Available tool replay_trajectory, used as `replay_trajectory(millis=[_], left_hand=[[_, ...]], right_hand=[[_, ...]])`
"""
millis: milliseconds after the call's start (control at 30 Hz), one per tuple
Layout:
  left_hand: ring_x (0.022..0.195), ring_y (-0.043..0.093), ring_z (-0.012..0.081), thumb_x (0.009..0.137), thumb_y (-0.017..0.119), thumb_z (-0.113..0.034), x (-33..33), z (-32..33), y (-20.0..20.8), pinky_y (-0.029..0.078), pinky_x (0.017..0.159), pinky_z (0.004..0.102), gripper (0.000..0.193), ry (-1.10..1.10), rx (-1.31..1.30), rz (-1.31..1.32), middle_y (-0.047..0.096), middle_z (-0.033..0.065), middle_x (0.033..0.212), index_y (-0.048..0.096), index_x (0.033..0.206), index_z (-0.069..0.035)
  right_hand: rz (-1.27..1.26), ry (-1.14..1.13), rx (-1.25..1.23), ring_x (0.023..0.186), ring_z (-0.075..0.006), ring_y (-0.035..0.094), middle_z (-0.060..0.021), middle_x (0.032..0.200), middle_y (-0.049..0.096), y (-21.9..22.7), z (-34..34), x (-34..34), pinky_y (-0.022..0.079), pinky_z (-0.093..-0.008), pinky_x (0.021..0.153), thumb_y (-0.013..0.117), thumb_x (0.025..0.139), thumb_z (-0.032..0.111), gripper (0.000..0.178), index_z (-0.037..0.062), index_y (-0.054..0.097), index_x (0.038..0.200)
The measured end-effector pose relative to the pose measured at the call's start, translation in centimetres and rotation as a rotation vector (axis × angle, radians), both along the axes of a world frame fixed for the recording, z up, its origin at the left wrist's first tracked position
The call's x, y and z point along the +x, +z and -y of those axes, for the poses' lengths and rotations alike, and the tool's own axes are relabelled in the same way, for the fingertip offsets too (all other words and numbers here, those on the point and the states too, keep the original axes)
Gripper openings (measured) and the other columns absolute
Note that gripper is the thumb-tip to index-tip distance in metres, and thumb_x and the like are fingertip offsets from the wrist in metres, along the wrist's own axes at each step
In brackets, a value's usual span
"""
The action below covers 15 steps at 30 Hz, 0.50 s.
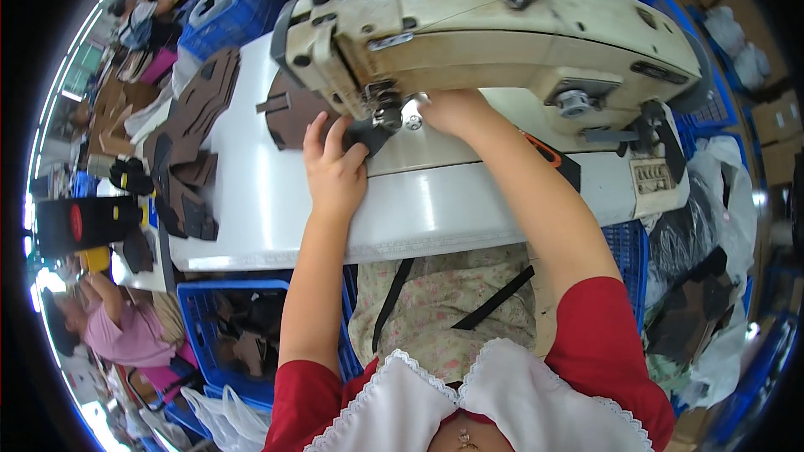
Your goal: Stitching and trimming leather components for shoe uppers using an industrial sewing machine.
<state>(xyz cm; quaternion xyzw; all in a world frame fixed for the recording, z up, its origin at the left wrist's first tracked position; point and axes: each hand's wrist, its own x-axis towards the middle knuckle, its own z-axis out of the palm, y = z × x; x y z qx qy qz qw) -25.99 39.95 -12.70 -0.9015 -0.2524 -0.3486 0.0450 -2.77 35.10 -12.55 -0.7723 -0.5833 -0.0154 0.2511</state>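
Fingers of my left hand [335,169] spread flat, pressing a dark brown leather piece [295,115] at the frame's upper centre, under the needle of the cream sewing machine [494,33]. My right hand [450,109] sits behind the needle, its grip hidden. More brown cut pieces [191,130] lie stacked left on the white counter [251,192]; blue crates [219,311] stand below.

Worn on the head, looking steeply down and forward onto the sewing machine [494,33], close above it. Fisheye bend at the rim: white table [276,192] just below the machine, blue crates [201,310] nearer still, black corners outside the circle. One view only.
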Motion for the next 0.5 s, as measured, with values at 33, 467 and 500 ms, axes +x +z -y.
replay_trajectory(millis=[33, 467, 500], left_hand=[[0.133, 0.045, 0.0432, 0.063, 0.07, 0.0, 0.0, -0.1, 0.1, 0.041, 0.11, 0.0565, 0.017, 0.004, 0.007, -0.032, 0.059, 0.0077, 0.131, 0.069, 0.076, -0.011], [0.12, 0.057, 0.0254, 0.084, 0.057, -0.014, -0.6, -1.6, 3.5, 0.038, 0.111, 0.04, 0.039, -0.212, 0.427, -0.592, 0.067, 0.0092, 0.113, 0.066, 0.12, -0.002], [0.116, 0.058, 0.0245, 0.084, 0.057, -0.015, -0.4, -1.9, 3.7, 0.039, 0.11, 0.0389, 0.039, -0.229, 0.455, -0.677, 0.067, 0.0084, 0.109, 0.066, 0.12, -0.001]], right_hand=[[-0.06, 0.036, -0.025, 0.116, -0.0354, 0.062, -0.0167, 0.121, 0.068, 0.7, 1.9, 1.0, 0.05, -0.0441, 0.1, 0.062, 0.089, 0.021, 0.029, 0.0079, 0.072, 0.113], [0.108, -0.031, -0.036, 0.085, -0.0365, 0.065, -0.0135, 0.092, 0.065, 0.8, 14.3, 6.3, 0.052, -0.0472, 0.077, 0.07, 0.087, 0.018, 0.015, 0.0043, 0.064, 0.091], [0.123, -0.039, -0.046, 0.085, -0.0362, 0.065, -0.0131, 0.092, 0.065, 0.6, 14.2, 6.3, 0.053, -0.047, 0.076, 0.07, 0.087, 0.017, 0.015, 0.0046, 0.064, 0.093]])
